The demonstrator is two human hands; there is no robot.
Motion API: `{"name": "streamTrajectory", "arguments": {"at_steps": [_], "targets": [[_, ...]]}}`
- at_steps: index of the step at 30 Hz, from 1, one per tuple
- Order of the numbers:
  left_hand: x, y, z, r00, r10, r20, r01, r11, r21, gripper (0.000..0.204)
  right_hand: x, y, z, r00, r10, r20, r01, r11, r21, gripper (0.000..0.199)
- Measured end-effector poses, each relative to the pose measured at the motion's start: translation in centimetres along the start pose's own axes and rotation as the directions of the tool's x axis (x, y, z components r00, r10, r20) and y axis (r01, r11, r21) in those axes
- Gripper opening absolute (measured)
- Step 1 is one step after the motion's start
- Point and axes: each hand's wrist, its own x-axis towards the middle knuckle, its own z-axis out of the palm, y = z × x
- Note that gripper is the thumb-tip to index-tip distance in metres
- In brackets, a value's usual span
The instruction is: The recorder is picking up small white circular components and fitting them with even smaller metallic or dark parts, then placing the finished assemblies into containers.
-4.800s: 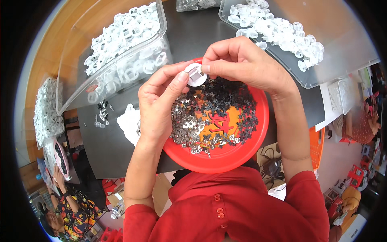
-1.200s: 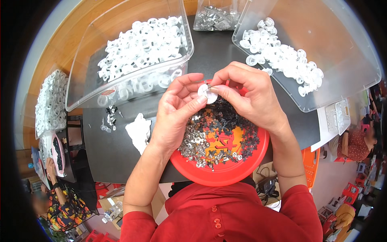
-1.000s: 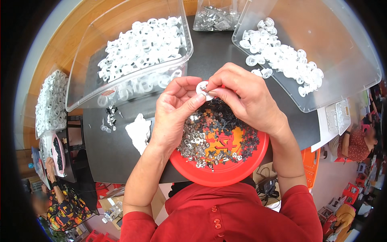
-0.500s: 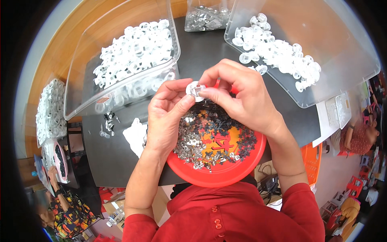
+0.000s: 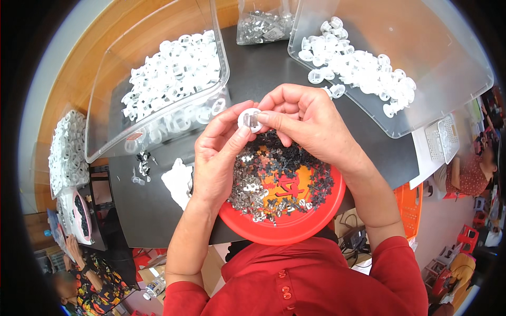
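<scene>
My left hand [image 5: 217,150] pinches a round white plastic piece [image 5: 247,121] between thumb and fingers. A small metallic-looking part sits in the middle of its face. My right hand [image 5: 316,124] is closed on the same piece from the other side, its thumb pressed against the edge by the centre. Just below my hands lies a red round tray [image 5: 279,237]. Small silver metal parts [image 5: 245,184] cover its left side, and small black parts [image 5: 287,158] are heaped at the back and right.
A clear bin [image 5: 224,63] full of white pieces stands at the left; another clear bin [image 5: 448,100] with fewer sits at the right. Between them is a plastic bag of metal parts [image 5: 263,29]. Crumpled white material [image 5: 179,181] lies beside the tray. Other people sit at both sides.
The white piece has moved slightly left and turned so its round face shows more fully. My right fingers have shifted around it, the thumb still against it. The whole view has shifted a little.
</scene>
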Motion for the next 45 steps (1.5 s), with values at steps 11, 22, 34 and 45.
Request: {"name": "streamTrajectory", "arguments": {"at_steps": [11,22,34,45], "targets": [[0.0,-0.1,-1.1,0.998,-0.065,-0.002,0.065,0.991,-0.117,0.030,-0.2,0.4,0.8,0.992,-0.128,0.011,0.128,0.988,-0.082,0.017],[-0.4,0.3,0.0,0.995,0.098,-0.019,-0.098,0.995,0.031,0.025,0.0,1.0,0.8,0.997,-0.072,0.014,0.072,0.997,0.028,0.017],[-0.3,-0.8,-1.1,0.993,0.032,0.110,-0.005,0.970,-0.243,0.026,-0.2,1.7,1.6,0.975,-0.221,-0.006,0.221,0.975,0.005,0.013],[-0.3,0.1,0.1,0.999,-0.047,0.018,0.050,0.974,-0.221,0.036,0.1,1.1,1.2,0.979,-0.202,-0.028,0.200,0.977,-0.069,0.012]]}}
